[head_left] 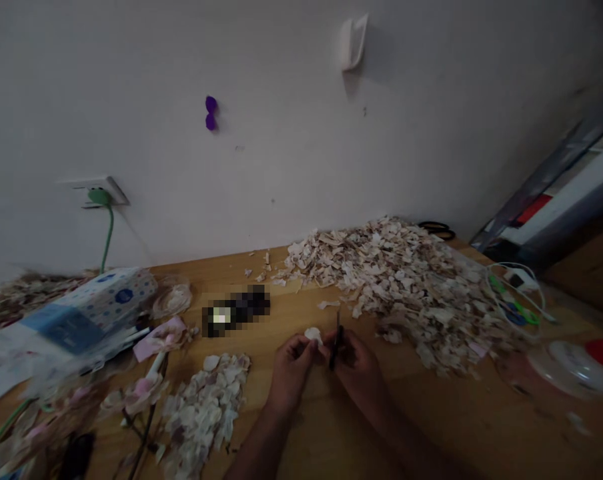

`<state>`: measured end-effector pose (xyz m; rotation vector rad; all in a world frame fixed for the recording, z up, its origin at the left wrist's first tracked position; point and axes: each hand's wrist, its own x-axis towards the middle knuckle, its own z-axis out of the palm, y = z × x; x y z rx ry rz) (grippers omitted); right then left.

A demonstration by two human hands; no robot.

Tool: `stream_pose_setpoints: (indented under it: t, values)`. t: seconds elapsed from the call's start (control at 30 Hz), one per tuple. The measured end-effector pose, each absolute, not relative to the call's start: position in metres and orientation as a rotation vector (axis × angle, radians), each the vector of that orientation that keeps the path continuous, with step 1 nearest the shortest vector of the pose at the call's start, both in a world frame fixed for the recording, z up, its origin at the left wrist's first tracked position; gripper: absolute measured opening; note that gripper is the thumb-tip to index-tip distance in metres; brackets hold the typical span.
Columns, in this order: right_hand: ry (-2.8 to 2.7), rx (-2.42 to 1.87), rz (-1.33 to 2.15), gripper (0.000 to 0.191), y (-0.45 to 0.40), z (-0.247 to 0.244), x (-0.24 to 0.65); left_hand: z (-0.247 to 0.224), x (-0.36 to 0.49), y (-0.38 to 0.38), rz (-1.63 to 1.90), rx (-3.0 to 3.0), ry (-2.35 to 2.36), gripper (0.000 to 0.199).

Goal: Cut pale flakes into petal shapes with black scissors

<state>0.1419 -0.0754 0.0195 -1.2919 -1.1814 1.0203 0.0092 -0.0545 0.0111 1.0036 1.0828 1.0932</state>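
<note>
Nearest, both forearms reach over the smooth brown wooden table (pixel 431 427). The left hand (pixel 290 367) pinches a small pale rounded clove (pixel 313 334) between thumb and fingertips. The right hand (pixel 357 365) is closed on a thin dark knife (pixel 335 347), held upright just beside the clove. To the left lies a small heap of pale, smooth peeled pieces (pixel 206 407). Past the hands, a wide mound of dry, papery, flaky skins (pixel 396 280) spreads toward the wall. Far left, a dotted tissue box (pixel 96 307) lies tilted; a green plug (pixel 99 196) sits in the wall socket.
</note>
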Motion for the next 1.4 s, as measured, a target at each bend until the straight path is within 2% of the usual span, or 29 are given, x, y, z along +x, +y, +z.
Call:
stream_pose_setpoints:
  t: [0.27, 0.47, 0.6, 0.67, 0.8, 0.9, 1.13, 1.4]
  values:
    - [-1.291, -1.373, 0.97, 0.021, -0.067, 0.008, 0.156, 0.023, 0.006, -0.052, 1.132, 1.098, 1.112, 0.028]
    - [-1.463, -1.409, 0.891, 0.024, -0.067, 0.005, 0.163, 0.02, 0.0, -0.051, 1.087, 1.279, 1.219, 0.018]
    - [-1.357, -1.35, 1.0, 0.018, -0.066, 0.004, 0.161, 0.015, 0.003, -0.051, 1.118, 1.124, 1.19, 0.024]
    - [-1.246, -1.288, 1.061, 0.021, -0.064, 0.004, 0.157, 0.014, 0.006, -0.051, 1.126, 1.052, 1.096, 0.029]
    - [-1.102, -1.215, 1.15, 0.031, -0.063, 0.006, 0.149, 0.014, 0.01, -0.055, 1.097, 0.962, 0.974, 0.02]
    - [-1.088, -1.228, 1.171, 0.032, -0.065, 0.009, 0.146, 0.013, 0.011, -0.055, 1.17, 0.765, 0.976, 0.019]
    - [-1.55, -1.488, 1.046, 0.016, -0.078, 0.015, 0.146, 0.016, 0.007, -0.048, 1.489, 0.176, 0.885, 0.032]
    - [-1.763, -1.689, 0.951, 0.02, -0.082, 0.028, 0.141, 0.022, 0.009, -0.05, 1.474, 0.145, 0.817, 0.029]
